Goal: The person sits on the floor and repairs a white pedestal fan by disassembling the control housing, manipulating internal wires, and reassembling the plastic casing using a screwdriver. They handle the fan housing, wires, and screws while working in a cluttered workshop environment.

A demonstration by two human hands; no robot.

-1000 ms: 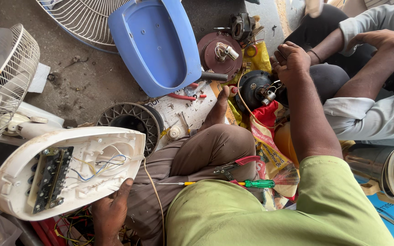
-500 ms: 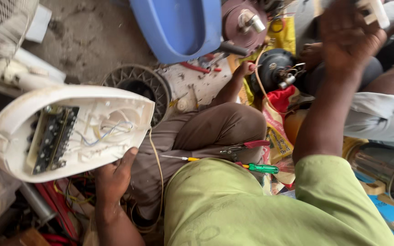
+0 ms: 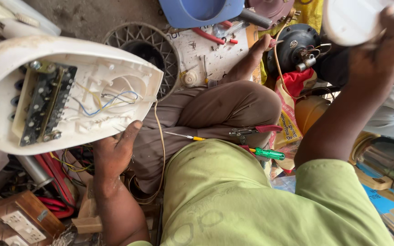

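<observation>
Left hand (image 3: 115,152) grips fan base (image 3: 69,91); screwdriver (image 3: 251,150) on lap, seemingly.

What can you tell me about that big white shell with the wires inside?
The white plastic fan base housing is turned with its open underside toward the camera. Inside sit a dark switch block with screws and thin blue, yellow and white wires. The left hand grips its lower edge; a cord trails from it.

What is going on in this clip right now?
A person sits cross-legged among fan parts. Their left hand props up an upturned white fan base, its switch board and wires exposed. Their right hand lifts a white plastic part. A green-handled screwdriver and red-handled pliers lie on their lap.
</observation>
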